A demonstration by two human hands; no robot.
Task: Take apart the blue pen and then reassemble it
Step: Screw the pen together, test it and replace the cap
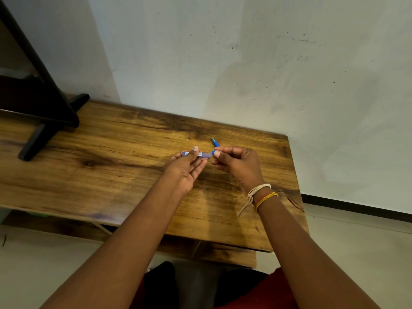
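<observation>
Mid-frame over the table (111,157), left hand (186,168) pinches the pen barrel (198,154); right hand (236,163) grips the blue tip section (215,144), apart, likely for separating or rejoining.

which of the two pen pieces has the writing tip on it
The bright blue pen front section pinched in the right hand; its pointed tip aims away toward the wall. The translucent purple-blue barrel held by the left hand shows no tip.

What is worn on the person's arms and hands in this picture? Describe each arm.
Both forearms are bare, with no sleeves or gloves. The right wrist carries a white thread with a loose hanging end and orange-yellow threads. The left arm wears nothing.
</observation>
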